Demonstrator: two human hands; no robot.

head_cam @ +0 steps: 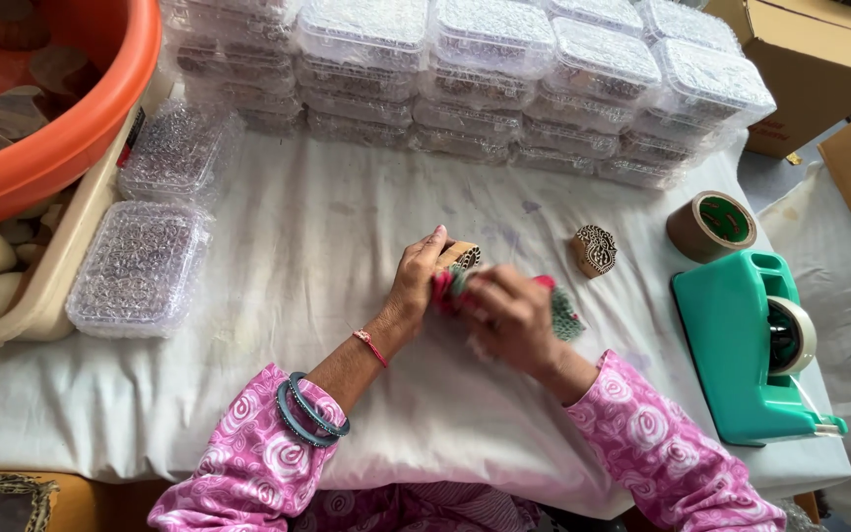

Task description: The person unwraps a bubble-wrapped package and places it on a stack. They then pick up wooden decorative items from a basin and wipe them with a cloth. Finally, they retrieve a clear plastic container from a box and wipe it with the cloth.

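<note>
My left hand rests on the white cloth and grips a carved wooden block by its side. My right hand, blurred by motion, holds a red and green patterned cloth piece against the same block. A second carved wooden block lies alone on the cloth just right of the hands. Pink patterned sleeves and dark bangles show on my arms.
Stacks of clear plastic boxes line the back of the table; two more boxes sit at left. An orange tub and beige tray are far left. A teal tape dispenser, brown tape roll and cardboard box stand right.
</note>
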